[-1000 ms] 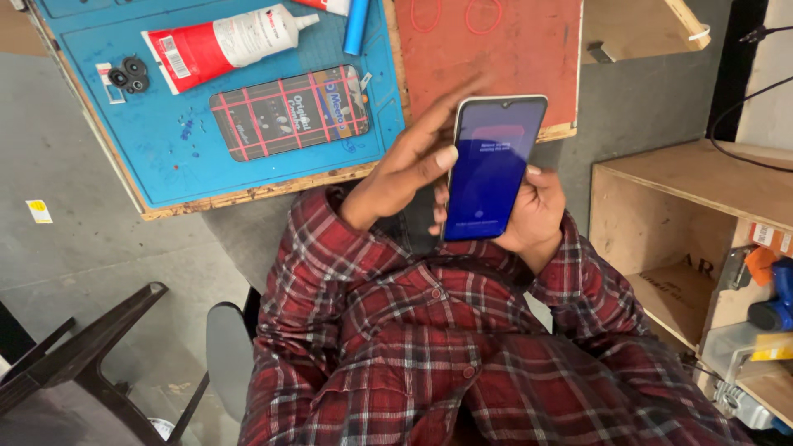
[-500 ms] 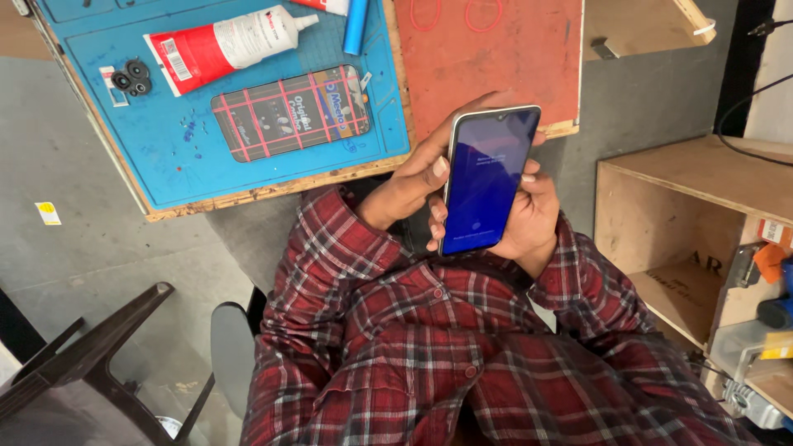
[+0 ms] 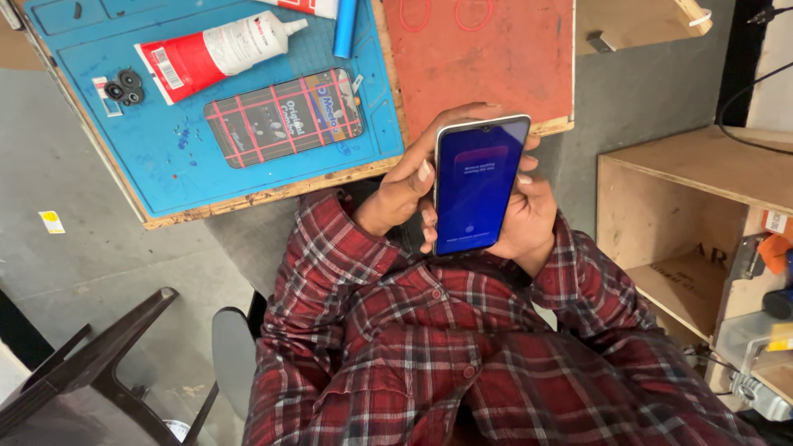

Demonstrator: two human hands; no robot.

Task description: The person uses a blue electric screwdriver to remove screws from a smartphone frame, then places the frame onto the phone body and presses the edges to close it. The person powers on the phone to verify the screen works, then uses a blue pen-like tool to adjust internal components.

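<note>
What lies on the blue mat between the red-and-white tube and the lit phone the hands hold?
In the head view, a phone back panel with red grid lines lies flat on the blue mat, between the red-and-white tube and the phone.

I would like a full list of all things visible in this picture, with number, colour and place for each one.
smartphone: 1, lit blue screen, held upright in both hands at centre
blue work mat: 1, blue, on the board at upper left
tube: 1, red and white, lying on the mat
phone back panel: 1, dark with pink crossed lines, on the mat below the tube
camera ring piece: 1, black, left part of the mat
blue cylinder: 1, blue, top edge of the mat
red mat: 1, red, right of the blue mat
wooden box: 1, light wood, open, at right
chair: 1, dark, lower left
left hand: 1, on the phone's left edge
right hand: 1, behind the phone's right edge
</note>
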